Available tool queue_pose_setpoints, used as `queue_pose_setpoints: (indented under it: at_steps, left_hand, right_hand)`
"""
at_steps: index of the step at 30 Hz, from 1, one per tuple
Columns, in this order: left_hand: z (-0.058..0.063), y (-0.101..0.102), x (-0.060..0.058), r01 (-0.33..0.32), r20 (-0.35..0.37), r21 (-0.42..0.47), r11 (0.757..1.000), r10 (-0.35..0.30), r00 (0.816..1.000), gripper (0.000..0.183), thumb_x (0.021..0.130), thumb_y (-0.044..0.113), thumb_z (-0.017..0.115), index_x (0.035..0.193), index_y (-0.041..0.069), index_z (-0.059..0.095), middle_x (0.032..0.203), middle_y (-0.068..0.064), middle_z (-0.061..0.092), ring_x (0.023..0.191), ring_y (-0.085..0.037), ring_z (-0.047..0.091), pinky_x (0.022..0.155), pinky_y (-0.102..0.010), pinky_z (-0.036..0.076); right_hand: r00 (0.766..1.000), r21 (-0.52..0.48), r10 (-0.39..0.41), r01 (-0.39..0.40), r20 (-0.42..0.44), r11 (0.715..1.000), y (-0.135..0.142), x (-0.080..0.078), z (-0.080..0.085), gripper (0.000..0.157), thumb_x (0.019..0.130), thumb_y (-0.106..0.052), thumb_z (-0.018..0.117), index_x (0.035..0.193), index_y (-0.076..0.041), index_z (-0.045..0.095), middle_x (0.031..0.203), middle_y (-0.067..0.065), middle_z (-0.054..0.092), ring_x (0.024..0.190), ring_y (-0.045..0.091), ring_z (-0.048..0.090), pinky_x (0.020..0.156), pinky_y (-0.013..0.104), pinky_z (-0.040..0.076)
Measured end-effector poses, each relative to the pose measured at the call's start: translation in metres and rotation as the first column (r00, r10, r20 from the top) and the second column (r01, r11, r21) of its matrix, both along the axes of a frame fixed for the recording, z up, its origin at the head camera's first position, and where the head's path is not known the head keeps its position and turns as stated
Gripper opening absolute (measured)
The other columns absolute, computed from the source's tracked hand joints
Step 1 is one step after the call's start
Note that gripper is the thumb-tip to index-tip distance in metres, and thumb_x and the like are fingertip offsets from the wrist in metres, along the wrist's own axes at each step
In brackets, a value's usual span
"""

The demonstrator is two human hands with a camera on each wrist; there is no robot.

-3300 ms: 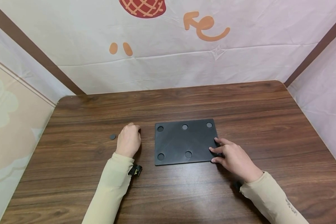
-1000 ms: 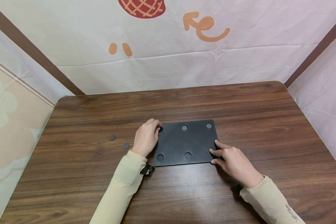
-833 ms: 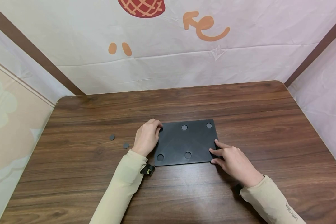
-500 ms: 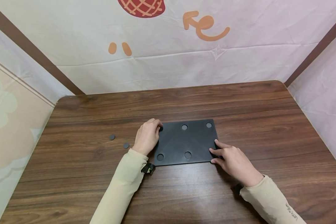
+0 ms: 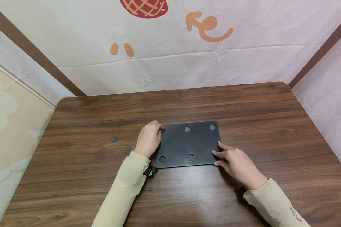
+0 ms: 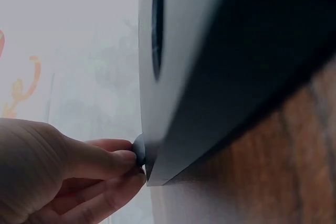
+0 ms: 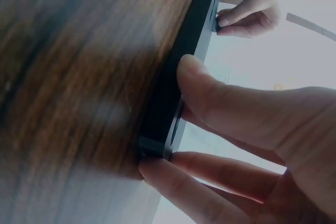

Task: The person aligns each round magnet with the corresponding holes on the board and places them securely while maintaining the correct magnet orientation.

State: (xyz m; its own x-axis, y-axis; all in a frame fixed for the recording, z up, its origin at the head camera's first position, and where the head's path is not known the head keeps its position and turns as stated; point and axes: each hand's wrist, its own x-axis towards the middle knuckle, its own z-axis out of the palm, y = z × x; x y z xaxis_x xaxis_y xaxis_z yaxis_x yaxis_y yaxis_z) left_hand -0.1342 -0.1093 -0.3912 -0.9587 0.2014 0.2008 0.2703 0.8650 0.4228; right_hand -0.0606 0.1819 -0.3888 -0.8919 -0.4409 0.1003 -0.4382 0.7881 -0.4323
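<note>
Pinching a small dark disc (image 6: 138,148) between thumb and fingertips, the left hand (image 5: 149,137) is drawn nearly together at the far left corner of the black plate (image 5: 184,143). On my left wrist view the disc stands proud of the plate's face, just beside or touching it; whether its rim sits in the far left recess (image 5: 163,131) I cannot tell. The plate lies flat on the wooden table (image 5: 173,198), its long side running left to right. I see the far middle recess (image 5: 187,129) and the far right recess (image 5: 212,127) showing lighter grey, while the near left recess (image 5: 163,159) looks dark. The near right corner is covered from me by the right hand (image 5: 240,164): its fingers are spread and slightly bent, thumb against the near edge and other fingertips touching the right end and top, with the plate steadied under them. Left of the plate I have two loose discs (image 5: 128,147) lying flat on the wood, near each other but apart. Both forearms wear pale sleeves (image 5: 117,189), and a black wrist device (image 5: 150,171) sits at the left cuff. Beyond the table hangs a white cloth backdrop (image 5: 170,71) with red and orange prints.
</note>
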Motion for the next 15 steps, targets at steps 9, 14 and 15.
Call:
queue_pose_setpoints:
  at_steps: [9,14,15]
  left_hand:
    - [-0.0013,-0.0007,0.0019,0.027,-0.005,-0.077,0.997,-0.027,1.0,0.016,0.089,-0.002,0.062,0.096,0.001,0.075,0.089,-0.009,0.066,0.08,-0.026,0.066,0.068,-0.038,0.055]
    - [-0.0012,-0.0003,0.0035,0.057,0.005,-0.116,0.992,-0.057,0.998,0.017,0.09,-0.001,0.061,0.101,-0.001,0.073,0.092,-0.012,0.064,0.083,-0.025,0.063,0.069,-0.036,0.055]
    - [-0.001,-0.0003,0.0039,0.065,0.007,-0.119,0.991,-0.065,0.998,0.017,0.09,-0.001,0.061,0.102,-0.002,0.073,0.093,-0.012,0.064,0.084,-0.025,0.063,0.069,-0.036,0.055]
  right_hand:
    - [1.0,-0.001,0.004,-0.004,-0.015,1.0,-0.0002,-0.0001,-0.0009,0.035,0.077,-0.014,0.079,0.109,0.0,0.072,0.125,0.03,0.058,0.096,0.037,0.068,0.072,0.041,0.056]
    - [1.0,-0.002,0.006,-0.006,-0.027,1.0,-0.0003,0.0,-0.002,0.035,0.076,-0.014,0.079,0.108,0.0,0.072,0.124,0.03,0.059,0.097,0.038,0.068,0.074,0.042,0.056]
    - [1.0,-0.001,0.007,-0.007,-0.029,1.0,-0.0004,0.0,-0.0021,0.035,0.076,-0.014,0.079,0.108,0.0,0.072,0.124,0.03,0.059,0.097,0.038,0.068,0.074,0.042,0.056]
